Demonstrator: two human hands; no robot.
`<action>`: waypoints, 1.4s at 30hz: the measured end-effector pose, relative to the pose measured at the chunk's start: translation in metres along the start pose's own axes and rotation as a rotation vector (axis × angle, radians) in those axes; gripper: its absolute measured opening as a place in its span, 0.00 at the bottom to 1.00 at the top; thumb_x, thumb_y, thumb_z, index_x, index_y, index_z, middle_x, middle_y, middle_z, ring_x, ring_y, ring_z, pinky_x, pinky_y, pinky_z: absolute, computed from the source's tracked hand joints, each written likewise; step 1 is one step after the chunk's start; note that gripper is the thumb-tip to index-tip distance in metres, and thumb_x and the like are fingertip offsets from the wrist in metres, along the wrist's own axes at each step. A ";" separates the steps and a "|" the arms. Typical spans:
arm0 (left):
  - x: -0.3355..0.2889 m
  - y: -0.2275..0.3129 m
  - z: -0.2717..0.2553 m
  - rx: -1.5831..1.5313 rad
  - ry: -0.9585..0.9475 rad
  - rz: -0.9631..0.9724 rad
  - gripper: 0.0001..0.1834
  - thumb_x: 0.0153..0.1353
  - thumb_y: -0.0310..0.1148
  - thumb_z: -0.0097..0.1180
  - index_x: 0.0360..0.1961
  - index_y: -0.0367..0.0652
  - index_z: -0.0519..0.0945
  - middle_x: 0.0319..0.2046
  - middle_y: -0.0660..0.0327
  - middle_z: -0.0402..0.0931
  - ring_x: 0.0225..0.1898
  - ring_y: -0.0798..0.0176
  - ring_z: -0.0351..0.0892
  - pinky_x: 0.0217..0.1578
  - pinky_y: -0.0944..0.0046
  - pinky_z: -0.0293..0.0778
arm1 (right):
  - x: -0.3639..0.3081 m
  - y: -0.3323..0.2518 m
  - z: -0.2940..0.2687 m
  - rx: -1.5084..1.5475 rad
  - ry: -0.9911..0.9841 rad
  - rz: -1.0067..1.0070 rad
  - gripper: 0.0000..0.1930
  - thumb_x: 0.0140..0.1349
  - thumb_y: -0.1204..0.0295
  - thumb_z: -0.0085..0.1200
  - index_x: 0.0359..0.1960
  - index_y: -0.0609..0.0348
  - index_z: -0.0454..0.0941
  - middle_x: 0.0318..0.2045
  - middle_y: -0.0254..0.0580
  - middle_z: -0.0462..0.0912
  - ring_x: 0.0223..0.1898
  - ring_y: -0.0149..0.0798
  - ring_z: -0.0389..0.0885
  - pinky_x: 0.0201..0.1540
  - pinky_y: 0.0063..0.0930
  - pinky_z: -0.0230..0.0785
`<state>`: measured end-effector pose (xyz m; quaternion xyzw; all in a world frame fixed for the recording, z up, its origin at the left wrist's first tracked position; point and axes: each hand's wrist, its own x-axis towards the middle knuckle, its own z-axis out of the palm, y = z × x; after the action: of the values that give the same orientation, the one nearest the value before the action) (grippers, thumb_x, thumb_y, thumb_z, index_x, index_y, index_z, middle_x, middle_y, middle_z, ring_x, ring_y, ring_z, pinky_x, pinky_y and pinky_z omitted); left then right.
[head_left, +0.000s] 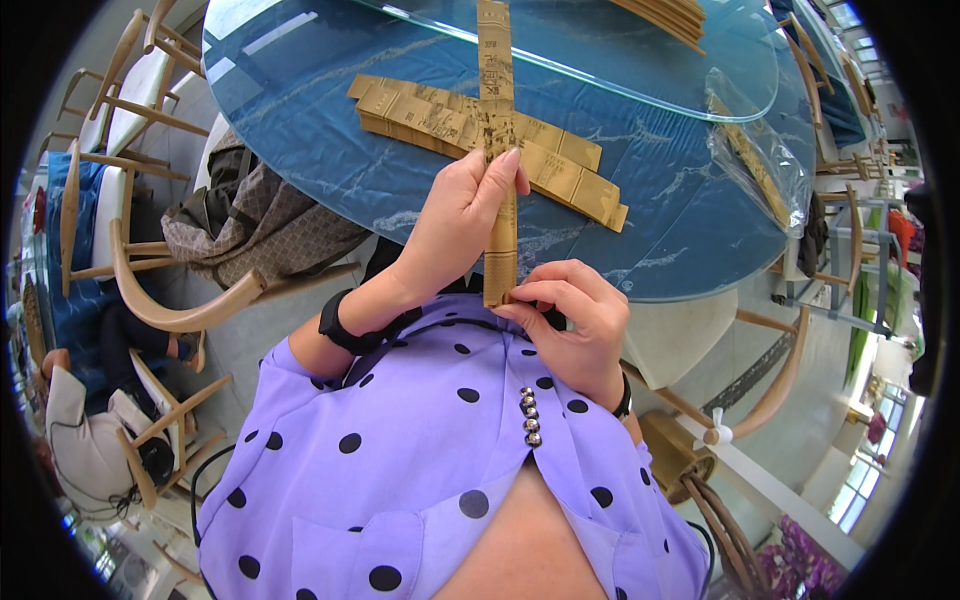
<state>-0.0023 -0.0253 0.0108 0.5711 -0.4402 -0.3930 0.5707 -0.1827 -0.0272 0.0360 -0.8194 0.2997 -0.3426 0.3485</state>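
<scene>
A long, narrow gold carton [496, 62] with dark printing stands lengthwise in front of me, reaching from the table toward my chest. My left hand [458, 210] is closed round its middle, thumb on top. At the carton's near end, the fingers of my right hand [578, 325] pinch the lower edge by the end flaps. Whether that end is folded in is too small to tell. Behind the held carton, a stack of flat gold cartons [425, 118] lies slanted across the blue table, fanned out on its right side.
The round table [330, 170] has a blue marbled cover and a raised glass disc [590, 75]. More gold cartons [668, 20] lie at its far side. A clear plastic bag [760, 165] with a gold piece rests at right. Wooden chairs [190, 318] and a patterned bag [250, 225] stand left.
</scene>
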 end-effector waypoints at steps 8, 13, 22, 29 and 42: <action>0.006 -0.003 -0.007 -0.008 0.015 -0.046 0.22 0.79 0.44 0.44 0.32 0.40 0.78 0.24 0.70 0.70 0.27 0.77 0.66 0.29 0.72 0.63 | 0.005 0.002 -0.003 -0.154 0.042 -0.177 0.11 0.44 0.73 0.75 0.28 0.58 0.84 0.28 0.36 0.84 0.27 0.40 0.82 0.28 0.30 0.73; 0.002 0.000 -0.004 0.041 0.019 -0.054 0.22 0.79 0.43 0.43 0.32 0.38 0.78 0.23 0.65 0.69 0.26 0.73 0.66 0.29 0.68 0.65 | 0.005 0.001 0.001 -0.210 0.076 -0.217 0.11 0.43 0.73 0.75 0.28 0.56 0.84 0.28 0.35 0.84 0.26 0.38 0.82 0.27 0.30 0.71; 0.006 0.006 -0.004 0.059 0.054 -0.019 0.24 0.80 0.43 0.41 0.32 0.34 0.77 0.20 0.56 0.69 0.24 0.62 0.67 0.29 0.59 0.66 | 0.009 0.006 -0.001 -0.191 0.093 -0.193 0.11 0.44 0.70 0.75 0.27 0.55 0.84 0.28 0.34 0.83 0.26 0.38 0.81 0.27 0.30 0.70; 0.005 0.004 -0.002 0.004 0.008 -0.014 0.23 0.81 0.45 0.40 0.34 0.39 0.77 0.25 0.66 0.70 0.29 0.72 0.66 0.32 0.67 0.65 | 0.018 -0.002 -0.005 -0.263 0.054 -0.263 0.13 0.45 0.65 0.75 0.28 0.55 0.83 0.30 0.33 0.84 0.27 0.37 0.82 0.28 0.30 0.70; 0.026 0.054 -0.038 0.179 -0.268 -0.034 0.13 0.75 0.35 0.52 0.50 0.35 0.77 0.33 0.62 0.77 0.35 0.72 0.73 0.39 0.67 0.73 | 0.045 -0.012 -0.031 -0.311 -0.123 -0.325 0.15 0.49 0.64 0.73 0.32 0.56 0.82 0.31 0.38 0.84 0.30 0.41 0.84 0.31 0.32 0.75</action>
<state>0.0394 -0.0366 0.0680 0.5695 -0.5359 -0.4345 0.4468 -0.1778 -0.0644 0.0769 -0.9200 0.1911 -0.2935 0.1760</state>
